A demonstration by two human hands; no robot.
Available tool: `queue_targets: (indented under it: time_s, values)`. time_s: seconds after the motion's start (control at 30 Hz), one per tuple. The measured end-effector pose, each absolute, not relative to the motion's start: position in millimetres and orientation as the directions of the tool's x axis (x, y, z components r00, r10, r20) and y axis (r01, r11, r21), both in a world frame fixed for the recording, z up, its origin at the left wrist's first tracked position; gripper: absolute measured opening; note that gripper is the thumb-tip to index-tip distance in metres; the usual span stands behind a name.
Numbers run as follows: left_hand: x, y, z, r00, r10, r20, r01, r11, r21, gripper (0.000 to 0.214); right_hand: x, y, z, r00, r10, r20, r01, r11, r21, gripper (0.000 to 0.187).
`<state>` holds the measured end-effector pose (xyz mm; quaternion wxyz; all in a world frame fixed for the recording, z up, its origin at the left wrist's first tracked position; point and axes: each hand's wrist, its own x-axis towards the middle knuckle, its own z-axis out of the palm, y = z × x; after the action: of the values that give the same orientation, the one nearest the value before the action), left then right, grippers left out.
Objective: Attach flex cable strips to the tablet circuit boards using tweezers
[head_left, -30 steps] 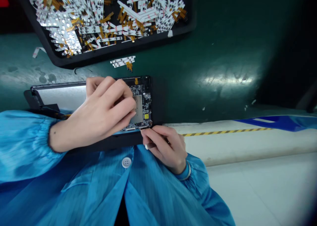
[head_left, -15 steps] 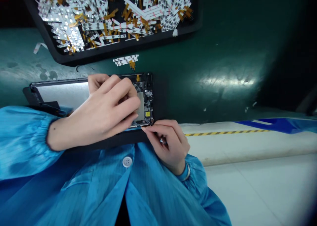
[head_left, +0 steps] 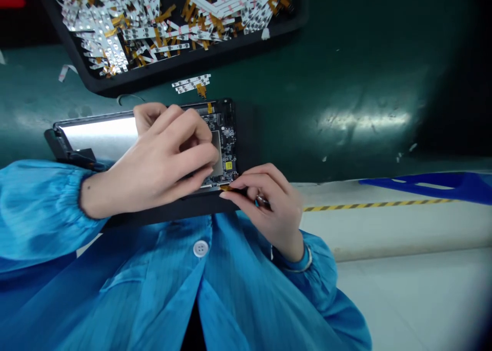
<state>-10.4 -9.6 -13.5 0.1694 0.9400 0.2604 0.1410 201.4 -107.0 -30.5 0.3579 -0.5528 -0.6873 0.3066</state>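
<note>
An opened tablet [head_left: 96, 136] lies on the green table, its silver back plate to the left and its circuit board [head_left: 225, 146] bared at the right end. My left hand [head_left: 161, 156] rests on the board with fingers curled and pressed together over it. My right hand [head_left: 265, 197] pinches a small orange flex cable tip [head_left: 226, 187] at the board's near right corner. Blue sleeves cover both my forearms.
A black tray [head_left: 184, 66] heaped with white and orange flex strips sits at the back. A few loose strips [head_left: 192, 83] lie between tray and tablet. A yellow-black striped line [head_left: 369, 205] runs along the table's white edge; a blue object [head_left: 434, 184] lies at right.
My right hand has moved slightly up and right along the board's near corner, now pinching the orange cable tip. The left hand stays pressed on the board.
</note>
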Motion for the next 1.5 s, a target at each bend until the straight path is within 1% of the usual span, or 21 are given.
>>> queue_targets:
  time_s: [0.1,0.23,0.43,0.53,0.6,0.77,0.93,1.1,1.23,1.33,1.4,1.5]
  values:
    - [-14,-9,-11,0.848,0.503,0.168,0.405,-0.818,0.41,0.01,206,-106,-31,-0.174,0.97,0.167,0.508,0.234,-0.829,0.01]
    - [-17,-10,-9,0.859,0.478,0.185,0.357,-0.817,0.453,0.014,205,-107,-32,-0.167,0.966,0.197,0.513,0.255,-0.82,0.009]
    - [-23,-15,-9,0.901,0.406,0.154,0.253,-0.778,0.575,0.023,196,-112,-33,-0.152,0.947,0.282,0.655,0.31,-0.689,0.011]
    - [-27,-16,-11,0.902,0.404,0.153,0.227,-0.744,0.628,0.026,192,-114,-34,-0.128,0.939,0.32,0.709,0.312,-0.632,0.016]
    - [-30,-16,-13,0.897,0.411,0.163,0.219,-0.733,0.644,0.027,191,-116,-34,-0.126,0.936,0.328,0.721,0.314,-0.618,0.016]
    - [-32,-17,-15,0.895,0.412,0.17,0.216,-0.735,0.642,0.027,191,-117,-35,-0.137,0.935,0.327,0.739,0.316,-0.595,0.013]
    - [-30,-16,-12,0.901,0.4,0.171,0.21,-0.744,0.634,0.026,193,-116,-40,-0.169,0.902,0.397,0.745,0.381,-0.548,0.012]
    - [-27,-14,-11,0.896,0.411,0.167,0.204,-0.716,0.668,0.029,194,-115,-41,-0.212,0.89,0.404,0.753,0.413,-0.513,0.012]
    - [-27,-16,-14,0.901,0.405,0.154,0.215,-0.726,0.653,0.03,190,-117,-41,-0.163,0.895,0.416,0.76,0.383,-0.525,0.013]
    - [-29,-17,-16,0.893,0.411,0.184,0.211,-0.743,0.635,0.03,187,-118,-41,-0.117,0.901,0.418,0.761,0.352,-0.545,0.015]
    - [-29,-17,-17,0.892,0.41,0.191,0.211,-0.749,0.628,0.029,186,-119,-40,-0.107,0.907,0.407,0.763,0.337,-0.552,0.014]
    - [-28,-16,-15,0.906,0.378,0.188,0.201,-0.778,0.595,0.03,186,-119,-38,-0.111,0.922,0.371,0.765,0.318,-0.56,0.014]
